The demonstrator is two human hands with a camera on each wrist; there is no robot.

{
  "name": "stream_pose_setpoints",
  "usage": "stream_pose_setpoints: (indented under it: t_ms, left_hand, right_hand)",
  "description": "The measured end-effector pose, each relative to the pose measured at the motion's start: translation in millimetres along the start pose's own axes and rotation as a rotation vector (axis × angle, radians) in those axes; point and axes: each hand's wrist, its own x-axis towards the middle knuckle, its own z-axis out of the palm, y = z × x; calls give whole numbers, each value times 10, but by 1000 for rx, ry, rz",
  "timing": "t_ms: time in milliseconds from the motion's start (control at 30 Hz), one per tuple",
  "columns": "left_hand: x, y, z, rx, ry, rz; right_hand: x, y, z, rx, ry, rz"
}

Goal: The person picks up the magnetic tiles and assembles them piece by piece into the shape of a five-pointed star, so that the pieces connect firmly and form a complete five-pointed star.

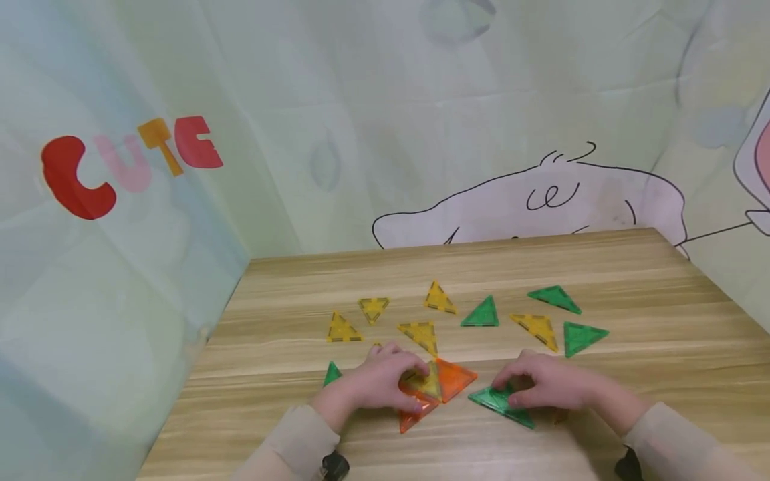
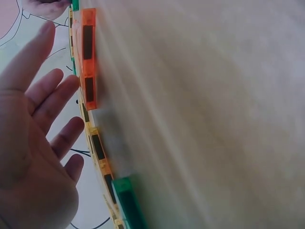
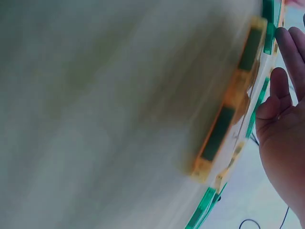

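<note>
Translucent triangular magnetic tiles lie flat on the wooden table (image 1: 289,287). My left hand (image 1: 380,382) rests over a yellow tile (image 1: 430,386) that touches two orange tiles. Its thumb touches the lower orange tile (image 1: 415,417); the other orange tile (image 1: 455,379) lies to the right. The left wrist view shows that hand's fingers (image 2: 55,102) fairly straight, fingertips near the tile edges. My right hand (image 1: 546,381) grips a large green tile (image 1: 499,403) between thumb and fingers, just right of the orange pair. Its thumb is hidden in the right wrist view.
Yellow tiles (image 1: 343,327) and green tiles (image 1: 482,312) are scattered behind the hands. One green tile (image 1: 332,374) shows beside the left wrist. Under the right wrist lies an amber tile (image 3: 228,102), mostly hidden from the head. A printed curtain (image 1: 337,133) hangs behind the table.
</note>
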Motion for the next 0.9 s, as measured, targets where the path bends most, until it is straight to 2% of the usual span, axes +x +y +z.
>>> stream_pose_setpoints:
  t_ms: [200, 367, 567, 733, 900]
  left_hand:
    - [-52, -5, -9, 31, -5, 37]
    - [-122, 13, -26, 39, -19, 50]
    - [-186, 31, -38, 2, -42, 17]
    - [-225, 39, -49, -21, -45, -13]
    - [-242, -2, -46, -37, -3, -23]
  right_hand:
    - [71, 72, -106, -43, 41, 12]
    - [138, 140, -177, -31, 70, 13]
    - [185, 217, -236, -21, 103, 70]
    - [219, 223, -256, -35, 123, 64]
    - [238, 182, -246, -47, 138, 63]
